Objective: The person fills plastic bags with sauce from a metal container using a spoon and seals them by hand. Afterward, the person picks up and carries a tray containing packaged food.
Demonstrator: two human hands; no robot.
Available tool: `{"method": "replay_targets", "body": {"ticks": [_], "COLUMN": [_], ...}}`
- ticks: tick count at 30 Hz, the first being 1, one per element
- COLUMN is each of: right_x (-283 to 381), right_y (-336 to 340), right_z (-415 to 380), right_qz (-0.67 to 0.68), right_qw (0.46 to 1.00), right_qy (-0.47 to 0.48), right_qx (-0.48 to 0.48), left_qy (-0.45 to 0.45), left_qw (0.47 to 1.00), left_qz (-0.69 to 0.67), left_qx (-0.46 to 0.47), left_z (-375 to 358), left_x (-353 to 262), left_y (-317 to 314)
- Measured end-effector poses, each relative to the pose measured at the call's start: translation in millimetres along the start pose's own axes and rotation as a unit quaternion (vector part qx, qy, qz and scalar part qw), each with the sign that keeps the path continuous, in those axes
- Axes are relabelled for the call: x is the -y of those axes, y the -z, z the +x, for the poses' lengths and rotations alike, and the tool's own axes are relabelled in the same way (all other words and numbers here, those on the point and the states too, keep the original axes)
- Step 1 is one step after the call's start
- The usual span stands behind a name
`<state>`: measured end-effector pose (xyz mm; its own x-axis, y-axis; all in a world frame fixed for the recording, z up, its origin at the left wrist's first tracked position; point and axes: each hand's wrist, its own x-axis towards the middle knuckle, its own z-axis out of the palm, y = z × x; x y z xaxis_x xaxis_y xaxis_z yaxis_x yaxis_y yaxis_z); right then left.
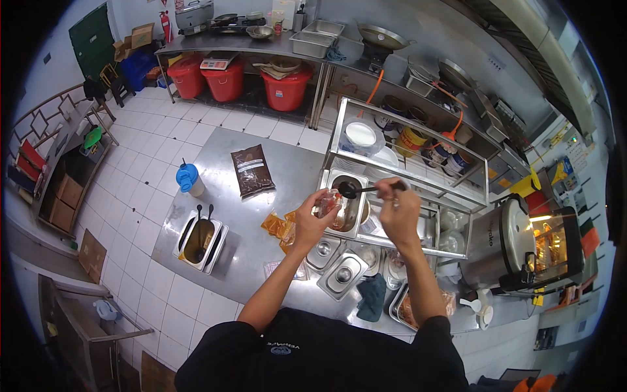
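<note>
My left hand [315, 219] is closed around a small clear plastic cup [324, 203] with something reddish in or behind it. In my right hand [399, 210] is the handle of a black ladle [347, 190], whose bowl is beside the cup. Both are over a rectangular steel food pan [354, 217] set next to a metal rack. What fills the pan is partly hidden by my left hand. Below my hands lie steel pan lids [344, 274] and a dark cloth [371, 298]. Orange-yellow packets [281, 228] rest left of my left forearm.
On the steel table are a dark brown pouch [253, 171], a blue-lidded shaker bottle [189, 179] and steel pans with black ladles [198, 242]. A metal rack [411, 171] rises beyond my right hand. A large cooker [491, 242] stands at the right.
</note>
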<state>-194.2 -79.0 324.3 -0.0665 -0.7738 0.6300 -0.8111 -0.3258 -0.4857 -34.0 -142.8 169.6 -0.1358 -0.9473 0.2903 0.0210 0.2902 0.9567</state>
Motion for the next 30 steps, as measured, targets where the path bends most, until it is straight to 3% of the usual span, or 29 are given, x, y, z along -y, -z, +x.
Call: {"method": "replay_targets", "body": {"ticks": [1, 3, 5, 7, 9, 11, 13, 15, 22, 29, 30], "right_x": [-7.5, -28.2, -53.0, -82.0, -55.5, -24.9, -15.0, 2.4, 8.9, -1.4, 0.0], "right_y": [1.3, -1.6, -15.6, -38.7, -46.1, -43.3, -47.8, -49.3, -38.5, -20.0, -15.3], "right_z": [-0.6, -6.0, -20.1, -40.6, -45.5, -48.9, -61.7, -64.4, -56.3, -49.1, -50.4], "right_qz": [0.000, 0.106, 0.121, 0.123, 0.189, 0.124, 0.162, 0.222, 0.187, 0.111, 0.162], "right_qw": [1.000, 0.976, 0.964, 0.946, 0.934, 0.960, 0.953, 0.956, 0.971, 0.992, 0.980], "right_qy": [0.002, -0.164, -0.218, -0.301, -0.301, -0.230, -0.231, -0.192, -0.149, -0.042, -0.113], "right_qx": [0.000, -0.091, -0.091, 0.016, 0.023, -0.104, -0.112, 0.026, -0.014, -0.047, -0.027], "left_qy": [-0.004, -0.008, -0.017, -0.028, -0.042, -0.075, -0.075, -0.082, -0.135, -0.080, -0.059], "left_qw": [1.000, 1.000, 0.996, 0.996, 0.995, 0.993, 0.993, 0.994, 0.987, 0.994, 0.994], "left_qz": [-0.010, -0.020, -0.070, -0.072, -0.073, -0.050, -0.030, -0.012, 0.024, -0.071, -0.083], "left_qx": [-0.012, -0.023, -0.045, -0.050, -0.057, -0.076, -0.080, -0.076, -0.083, 0.016, 0.032], "left_z": [0.0, -0.7, -1.6, -4.4, -3.6, -9.4, -14.6, -17.9, -28.0, -29.7, -27.1], "left_x": [1.0, 1.0, -1.2, -8.7, -16.2, -21.3, -33.1, -40.4, -47.6, -45.7, -44.7], "left_y": [1.5, 4.3, 5.5, 4.2, 3.6, 2.2, 0.2, -5.5, -15.9, -4.8, -5.1]}}
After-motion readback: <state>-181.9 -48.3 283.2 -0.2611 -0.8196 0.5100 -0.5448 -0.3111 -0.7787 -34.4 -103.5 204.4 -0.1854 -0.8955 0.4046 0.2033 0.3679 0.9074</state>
